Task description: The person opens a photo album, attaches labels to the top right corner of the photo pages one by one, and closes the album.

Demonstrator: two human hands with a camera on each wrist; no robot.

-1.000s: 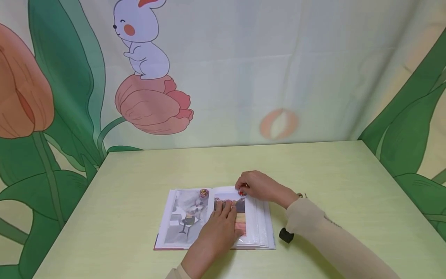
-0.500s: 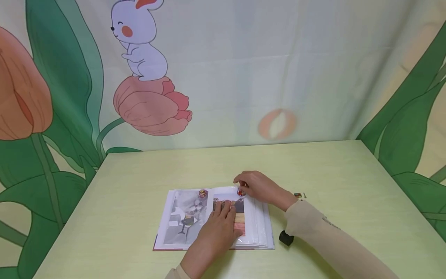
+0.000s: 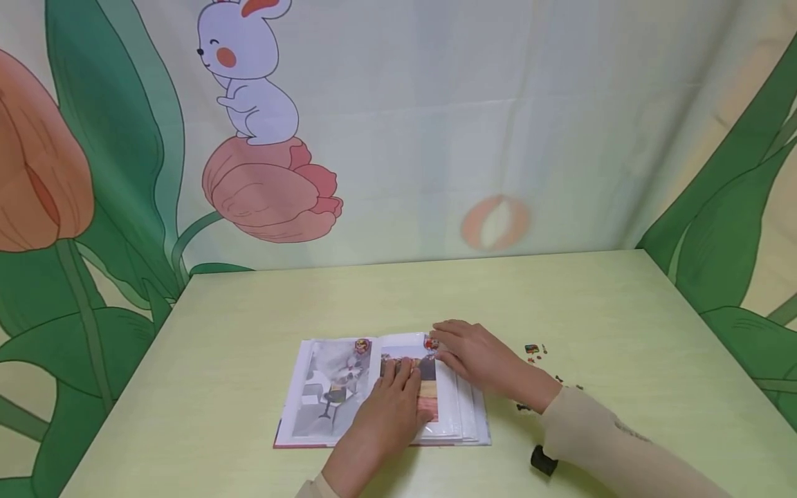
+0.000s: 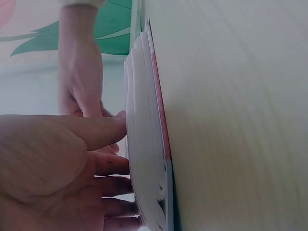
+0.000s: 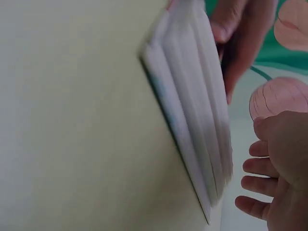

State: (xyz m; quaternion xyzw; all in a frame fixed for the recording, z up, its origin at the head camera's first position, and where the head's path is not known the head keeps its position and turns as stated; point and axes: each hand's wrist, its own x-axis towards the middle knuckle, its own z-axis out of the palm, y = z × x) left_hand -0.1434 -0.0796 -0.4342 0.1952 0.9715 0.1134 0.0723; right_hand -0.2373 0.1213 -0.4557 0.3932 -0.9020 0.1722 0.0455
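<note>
A photo album (image 3: 450,408) lies open on the table. Its left page bears a greyish photo (image 3: 311,415) with a small round colourful sticker (image 3: 362,346) at the top right corner. My left hand (image 3: 392,404) rests on the right page, fingers extended over a photo (image 3: 429,387) with pink and yellow bands. At that photo's upper right corner sits a red sticker (image 3: 430,342), partly covered by my right hand (image 3: 476,353). In the right wrist view, the right hand's fingers (image 5: 260,167) are loosely bent and hold nothing, apart from the album's page edges (image 5: 192,96).
Right of the album, small colourful pieces lie scattered on the table, among them a multicoloured one (image 3: 531,348) and a dark one (image 3: 523,407). A black block (image 3: 544,461) is by the right cuff. A printed curtain (image 3: 405,138) hangs behind the table.
My right hand has come off the red sticker and shifted right and slightly down, its fingers loosening. More of the scattered pieces show. The left hand stays on the page.
</note>
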